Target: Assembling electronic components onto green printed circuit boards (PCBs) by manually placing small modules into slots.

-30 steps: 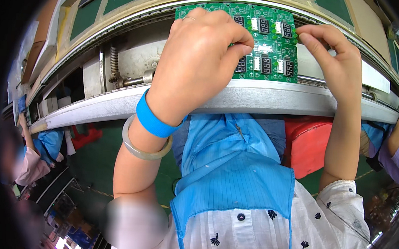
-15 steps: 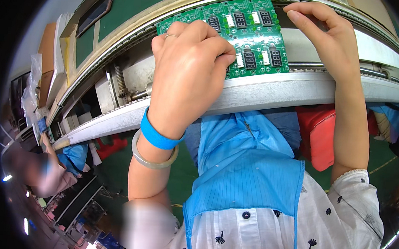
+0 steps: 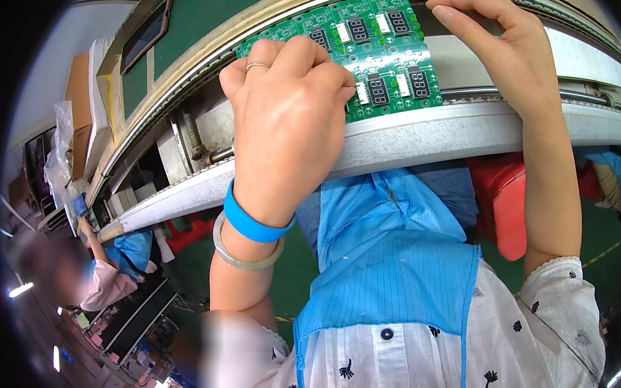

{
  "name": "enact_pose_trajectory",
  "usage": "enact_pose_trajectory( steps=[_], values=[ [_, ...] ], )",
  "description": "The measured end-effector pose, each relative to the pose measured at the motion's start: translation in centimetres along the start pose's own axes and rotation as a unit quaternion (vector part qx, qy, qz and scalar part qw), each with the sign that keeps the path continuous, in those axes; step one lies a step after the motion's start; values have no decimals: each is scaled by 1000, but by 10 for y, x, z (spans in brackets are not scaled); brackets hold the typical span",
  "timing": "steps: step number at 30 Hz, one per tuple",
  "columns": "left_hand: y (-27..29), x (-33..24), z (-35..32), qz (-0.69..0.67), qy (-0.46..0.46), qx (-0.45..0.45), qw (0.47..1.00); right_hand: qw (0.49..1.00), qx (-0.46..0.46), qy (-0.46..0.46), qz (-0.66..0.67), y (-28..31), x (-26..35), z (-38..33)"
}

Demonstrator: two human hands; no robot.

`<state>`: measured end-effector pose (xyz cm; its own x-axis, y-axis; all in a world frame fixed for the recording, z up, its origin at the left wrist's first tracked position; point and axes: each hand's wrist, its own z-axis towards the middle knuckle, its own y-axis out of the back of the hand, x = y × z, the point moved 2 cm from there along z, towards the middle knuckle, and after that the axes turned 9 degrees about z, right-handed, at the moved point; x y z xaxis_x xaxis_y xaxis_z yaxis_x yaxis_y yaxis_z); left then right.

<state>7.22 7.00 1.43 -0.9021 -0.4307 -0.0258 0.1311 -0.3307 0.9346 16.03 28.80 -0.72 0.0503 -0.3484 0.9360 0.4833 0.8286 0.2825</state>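
A panel of green circuit boards (image 3: pixel 393 60) lies across the metal rails. It carries black digit displays (image 3: pixel 378 91), white connectors (image 3: pixel 383 23) and small green parts at its upper right. My left hand (image 3: pixel 287 107), with a ring and a blue wristband, is over the panel's left part. Its fingers are curled and thumb and forefinger are pressed together at the board; what they pinch is hidden. Beyond the panel's upper right corner, my right hand (image 3: pixel 507 53) hovers with thumb and forefinger tips close together. Anything between them is too small to make out.
A long silver rail (image 3: pixel 464 129) runs along the near side, with a metal rod (image 3: pixel 576 97) behind it. A dark phone-like device (image 3: pixel 147 34) lies on the green surface at far left. Another person (image 3: pixel 106 277) sits at lower left. A red seat (image 3: pixel 502 206) stands below the rail.
The board panel has slid slightly left along the rails. My left hand has moved left with it, and my right hand stays near its upper right corner. The view has shifted a little.
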Motion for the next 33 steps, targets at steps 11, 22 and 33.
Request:
enact_pose_trajectory(
  steps=[11,22,33],
  values=[
    [1,-3,3,10,-6,10,1000,1000,-3,-8,8,1,0,0],
    [0,1,1,-23,14,28,999,1000,0,-17,9,0,0,0],
    [-2,1,0,-27,11,36,999,999,-4,-29,21,2,-2,-1]
  ],
)
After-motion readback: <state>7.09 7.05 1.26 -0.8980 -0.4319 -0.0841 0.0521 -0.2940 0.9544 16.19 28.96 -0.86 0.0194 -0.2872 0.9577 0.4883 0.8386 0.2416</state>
